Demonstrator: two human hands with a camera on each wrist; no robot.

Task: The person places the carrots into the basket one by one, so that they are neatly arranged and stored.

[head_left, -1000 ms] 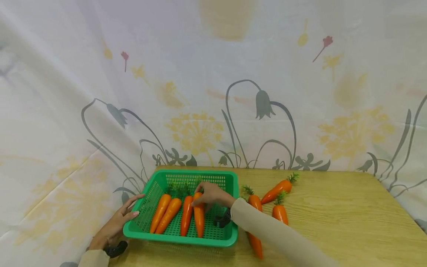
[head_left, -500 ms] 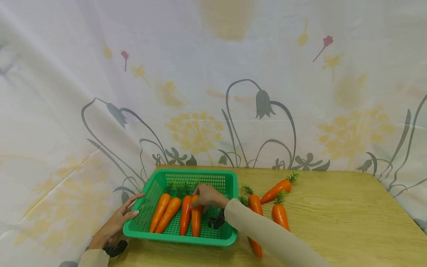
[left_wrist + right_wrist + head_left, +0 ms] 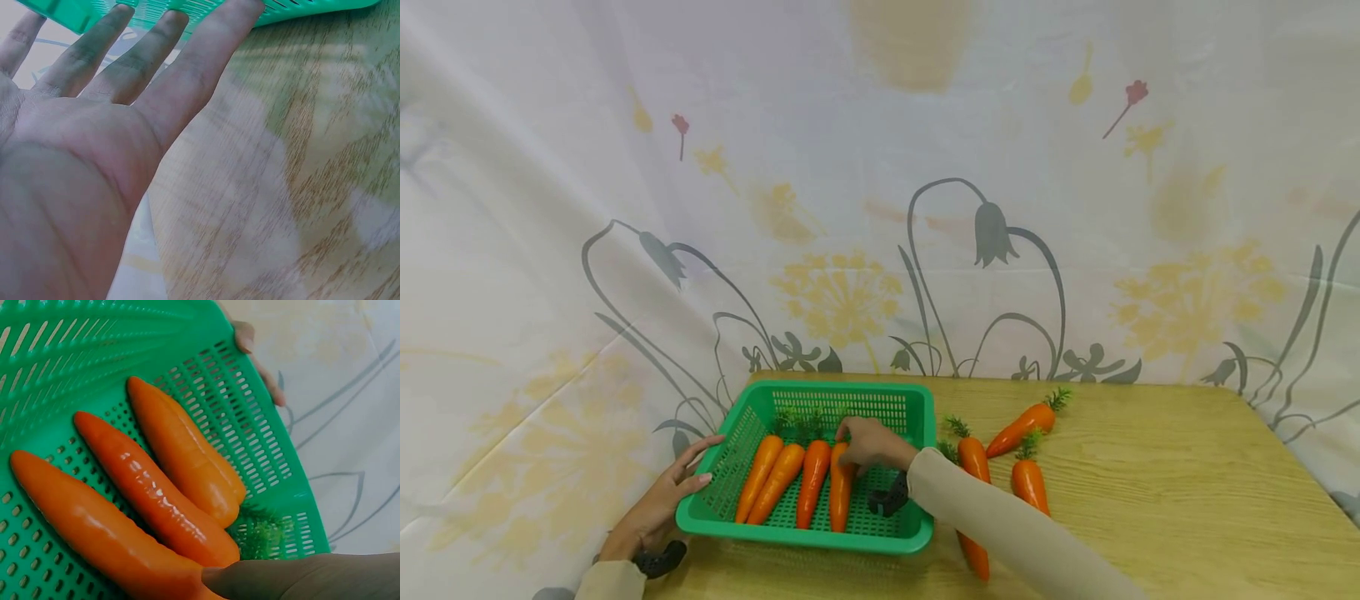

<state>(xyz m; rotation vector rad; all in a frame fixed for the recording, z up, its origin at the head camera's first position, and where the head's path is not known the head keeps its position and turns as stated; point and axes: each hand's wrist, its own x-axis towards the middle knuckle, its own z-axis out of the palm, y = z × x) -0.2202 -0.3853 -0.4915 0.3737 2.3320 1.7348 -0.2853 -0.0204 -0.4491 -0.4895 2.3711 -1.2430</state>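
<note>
The rightmost carrot (image 3: pixel 839 504) in the basket (image 3: pixel 805 540) is held at its far end by the right hand (image 3: pixel 874 442), curled narrowly. The basket's left rim is touched by the left hand (image 3: pixel 664 497), fingers spread. The carrot's top is partly hidden; its body is stretched nearward from the right hand.

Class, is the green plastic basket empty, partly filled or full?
Partly filled: four tapered orange carrots lie in the green slotted plastic basket, bare floor showing beside them.

The right hand (image 3: pixel 874 444) hides part of the carrot (image 3: pixel 839 502) it holds.
</note>
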